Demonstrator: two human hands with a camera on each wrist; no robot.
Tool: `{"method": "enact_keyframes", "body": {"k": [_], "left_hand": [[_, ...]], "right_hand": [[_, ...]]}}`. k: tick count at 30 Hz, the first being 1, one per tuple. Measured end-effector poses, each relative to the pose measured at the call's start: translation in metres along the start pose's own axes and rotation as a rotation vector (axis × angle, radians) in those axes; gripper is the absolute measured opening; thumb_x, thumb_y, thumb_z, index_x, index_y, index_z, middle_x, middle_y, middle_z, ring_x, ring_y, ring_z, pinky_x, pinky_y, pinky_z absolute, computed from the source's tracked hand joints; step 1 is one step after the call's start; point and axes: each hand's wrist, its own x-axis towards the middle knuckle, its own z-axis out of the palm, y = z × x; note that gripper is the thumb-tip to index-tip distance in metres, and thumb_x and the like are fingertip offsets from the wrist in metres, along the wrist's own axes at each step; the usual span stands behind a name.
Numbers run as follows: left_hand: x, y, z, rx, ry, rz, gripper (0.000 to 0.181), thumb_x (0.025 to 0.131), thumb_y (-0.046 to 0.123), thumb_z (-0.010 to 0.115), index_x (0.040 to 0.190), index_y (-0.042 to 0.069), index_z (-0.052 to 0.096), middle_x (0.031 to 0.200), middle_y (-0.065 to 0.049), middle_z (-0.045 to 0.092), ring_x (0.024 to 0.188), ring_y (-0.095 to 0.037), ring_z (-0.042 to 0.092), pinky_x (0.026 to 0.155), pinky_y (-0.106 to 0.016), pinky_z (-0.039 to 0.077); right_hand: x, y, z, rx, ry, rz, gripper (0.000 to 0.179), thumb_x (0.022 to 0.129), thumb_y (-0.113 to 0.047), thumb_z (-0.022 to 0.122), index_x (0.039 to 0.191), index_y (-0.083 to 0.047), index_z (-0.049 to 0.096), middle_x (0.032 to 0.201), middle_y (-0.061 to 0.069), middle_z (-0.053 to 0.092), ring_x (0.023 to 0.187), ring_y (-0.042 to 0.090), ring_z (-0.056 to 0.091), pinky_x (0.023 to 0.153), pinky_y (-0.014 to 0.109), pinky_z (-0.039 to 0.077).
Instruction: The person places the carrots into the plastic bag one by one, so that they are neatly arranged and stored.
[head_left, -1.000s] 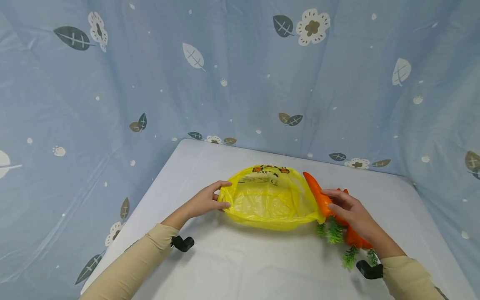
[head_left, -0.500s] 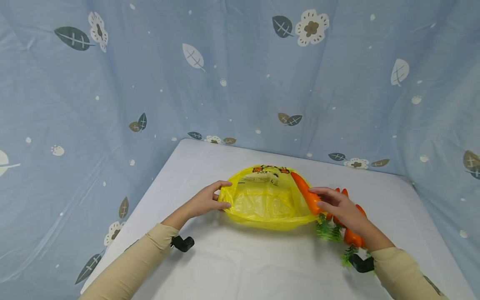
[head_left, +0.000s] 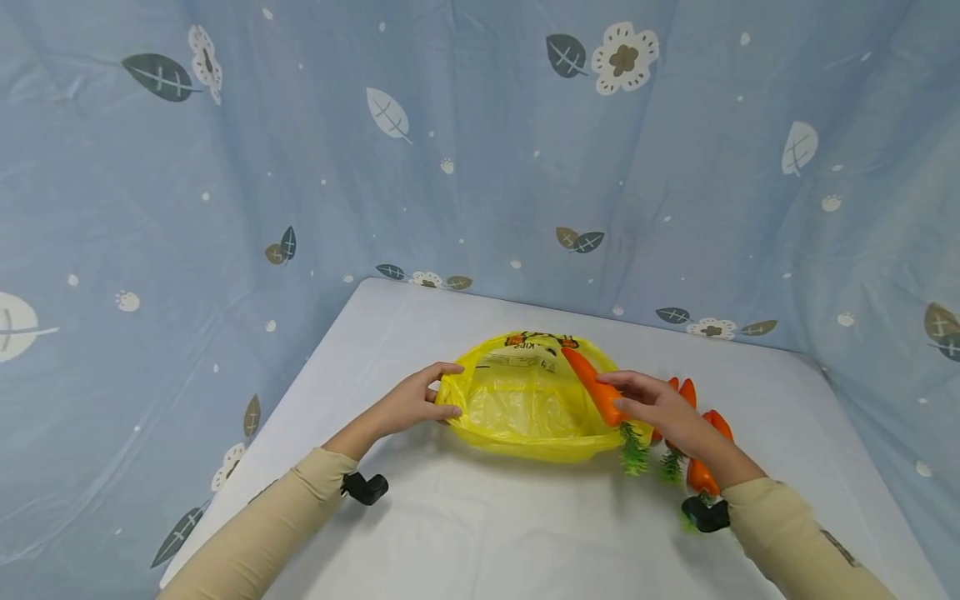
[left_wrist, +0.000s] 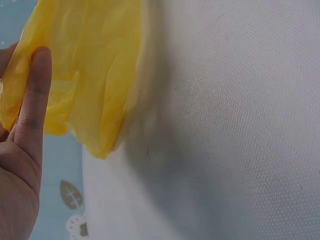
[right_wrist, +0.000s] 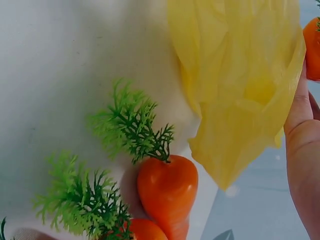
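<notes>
A yellow plastic bag [head_left: 517, 447] lies mid-table with its mouth spread wide toward me. My left hand [head_left: 411, 402] pinches the bag's left rim; in the left wrist view the thumb [left_wrist: 36, 100] presses the yellow film [left_wrist: 100, 65]. From above, my right hand [head_left: 663, 408] holds a glossy orange carrot [head_left: 588, 383] over the right side of the bag's mouth. Its tip points up and left, and its green top [head_left: 634, 450] hangs past the rim. In the right wrist view, only part of that carrot [right_wrist: 313, 50] shows at the right edge, beyond the bag [right_wrist: 235, 75].
Several more carrots [head_left: 703, 477] with green tops lie right of the bag, partly hidden by my right forearm. One carrot [right_wrist: 167, 187] shows large in the right wrist view. A white cloth [head_left: 480, 533] covers the table; a blue patterned curtain [head_left: 480, 167] stands behind.
My right hand has carried the carrot leftward, from the bag's right edge to over its mouth. More of the carrots on the right are uncovered. The left hand has stayed on the rim.
</notes>
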Motion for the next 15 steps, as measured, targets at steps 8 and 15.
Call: {"method": "enact_keyframes", "body": {"k": [8,15], "left_hand": [[0.001,0.0,0.0,0.0,-0.001,0.005,0.072,0.092,0.017,0.079,0.153,0.012,0.041,0.15,-0.018,0.041,0.09,-0.022,0.072,0.08,-0.039,0.061],[0.002,-0.003,0.001,-0.002,-0.005,0.006,0.072,0.092,0.017,0.078,0.153,0.012,0.041,0.151,-0.018,0.04,0.09,-0.022,0.073,0.08,-0.037,0.061]], "right_hand": [[0.009,-0.005,0.004,-0.024,-0.011,0.037,0.043,0.104,-0.032,0.06,0.145,-0.02,0.056,0.152,0.012,0.048,0.133,0.038,0.049,0.101,0.046,0.051],[0.019,-0.01,0.008,0.008,-0.029,0.106,0.048,0.103,-0.04,0.061,0.147,-0.022,0.054,0.155,0.01,0.045,0.14,0.037,0.043,0.109,0.06,0.042]]}}
